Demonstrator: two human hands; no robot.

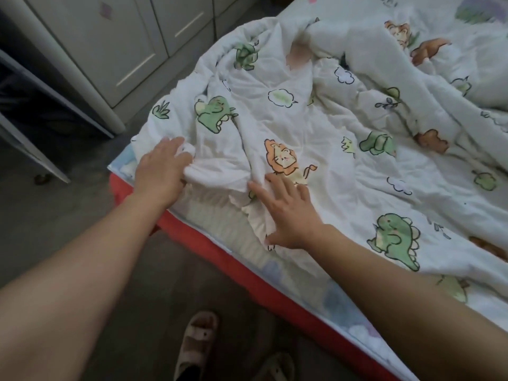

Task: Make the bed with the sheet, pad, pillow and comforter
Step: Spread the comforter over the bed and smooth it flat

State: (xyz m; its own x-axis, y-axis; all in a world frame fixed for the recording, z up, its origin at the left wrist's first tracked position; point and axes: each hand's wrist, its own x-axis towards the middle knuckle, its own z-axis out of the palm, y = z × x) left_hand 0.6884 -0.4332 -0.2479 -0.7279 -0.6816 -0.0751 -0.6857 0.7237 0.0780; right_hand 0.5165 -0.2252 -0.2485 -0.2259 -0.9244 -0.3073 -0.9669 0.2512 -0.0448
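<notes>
Bedside, by white cabinets (110,37): the cartoon-print comforter (330,119) lies rumpled across the bed (236,265).
My left hand (162,167) seems to pinch a bunched fold at the bed's corner, though the thumb is half hidden. My right hand (288,213) lies flat beside it, fingers spread, pressing the comforter's edge.

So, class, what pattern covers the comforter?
The comforter is white with cartoon dinosaurs and lions; head view.

Comforter (324,149): soft matt printed cloth, wrinkled. Bed base (247,273): matt red fabric. Cabinets (115,42): smooth satin panels.
</notes>
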